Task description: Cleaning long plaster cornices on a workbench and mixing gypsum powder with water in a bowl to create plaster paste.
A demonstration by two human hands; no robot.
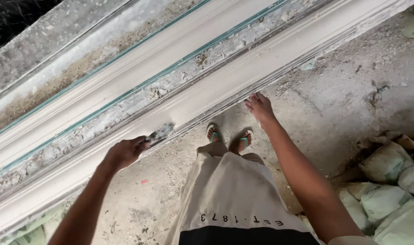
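Nearest the camera, at six o'clock, hang the person's beige knee-length cloth shorts (229,190), and just past their hem, toward twelve o'clock, two feet in flip-flop sandals with teal straps (229,138) stand on the dusty grey concrete floor (343,100).

The left hand (124,152), at about eight o'clock from the feet, is closed around the handle of a small flat scraping tool with a grey, plaster-caked blade (160,133). The blade points toward two o'clock and lies against the near face of a long, white, plaster-coated moulded beam (202,97), which runs diagonally from seven o'clock to one o'clock across the view.

The right hand (260,108), at one o'clock from the feet, holds nothing; its fingers are loosely spread and their tips touch the lower edge of the same beam.

Beyond this beam, toward eleven o'clock, lies a second, parallel white moulded strip (125,75) with thin teal edging, the channel between them crusted with crumbled plaster.

At four o'clock, pale green, filled woven sacks (388,195) are heaped on the floor, well apart from both hands.
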